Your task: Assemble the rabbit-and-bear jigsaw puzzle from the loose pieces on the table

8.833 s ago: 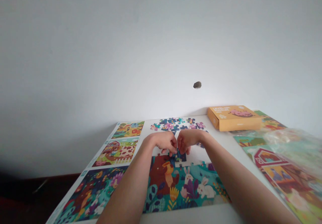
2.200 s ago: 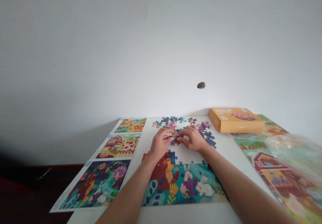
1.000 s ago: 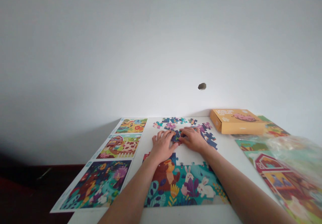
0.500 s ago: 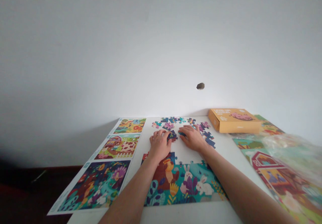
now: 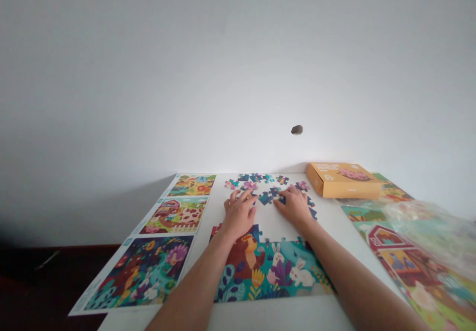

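Note:
My left hand [image 5: 240,214] rests over loose puzzle pieces behind the joined part of the puzzle [image 5: 275,271], its fingers spread. To its right, my right hand [image 5: 295,207] lies with fingers apart on dark pieces at the right of the pile. Between the hands are dark blue loose pieces [image 5: 265,198]. Pink pieces [image 5: 249,185] sit just beyond my left hand. The joined part shows a bear and white rabbits, and its upper edge is uneven. What lies under my fingertips is mostly hidden.
A picture sheet [image 5: 139,271] with three scenes lies at the left of the white table [image 5: 178,316]. At the back right stands an orange box [image 5: 345,181]. Clear plastic wrap [image 5: 427,227] covers part of a farm picture [image 5: 401,256] on the right.
My right hand has moved slightly right and toward me. Dark blue pieces now show between the hands. My left hand has shifted slightly right, its fingers more spread.

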Demonstrator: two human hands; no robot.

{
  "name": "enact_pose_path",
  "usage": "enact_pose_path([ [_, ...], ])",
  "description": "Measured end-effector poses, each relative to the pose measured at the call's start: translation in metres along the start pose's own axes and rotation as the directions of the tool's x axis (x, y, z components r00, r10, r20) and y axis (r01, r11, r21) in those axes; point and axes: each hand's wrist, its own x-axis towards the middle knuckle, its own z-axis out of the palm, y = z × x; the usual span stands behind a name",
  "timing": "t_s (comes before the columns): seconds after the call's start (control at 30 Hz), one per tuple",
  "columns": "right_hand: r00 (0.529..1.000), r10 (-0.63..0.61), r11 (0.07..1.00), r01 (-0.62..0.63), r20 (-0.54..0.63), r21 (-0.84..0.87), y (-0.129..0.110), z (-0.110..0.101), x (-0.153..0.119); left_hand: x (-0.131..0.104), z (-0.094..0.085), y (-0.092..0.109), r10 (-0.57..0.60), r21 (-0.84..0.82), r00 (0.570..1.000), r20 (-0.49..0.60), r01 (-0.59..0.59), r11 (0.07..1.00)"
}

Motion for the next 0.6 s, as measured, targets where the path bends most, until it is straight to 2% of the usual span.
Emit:
enact_pose_path([
  [0.1,0.994,-0.104,0.99,0.099,0.041,0.102,-0.0017,0.0017,0.0009,-0.0011,-0.0013,0.0016,0.133,-0.049,0.985,0.11,-0.128,0.991],
  [0.2,0.995,-0.096,0.99,0.092,0.024,0.11,-0.0009,0.0012,0.0015,-0.0011,-0.0018,0.0018,0.129,-0.059,0.981,0.145,-0.122,0.991],
  [0.33,0.999,-0.038,0.996,0.038,-0.002,0.076,0.0017,-0.0004,0.0025,-0.0003,-0.0011,0.0019,0.056,-0.032,0.993,0.103,-0.053,0.998],
  [0.5,0.985,-0.119,0.985,0.102,0.121,0.142,-0.0013,-0.002,0.0023,0.001,0.002,0.0001,-0.017,-0.017,1.0,0.022,0.017,1.0],
  [0.6,0.978,-0.165,0.972,0.139,0.127,0.189,-0.003,-0.0027,0.0016,0.0018,0.0032,-0.0016,-0.074,-0.016,0.997,-0.02,0.074,0.997],
])
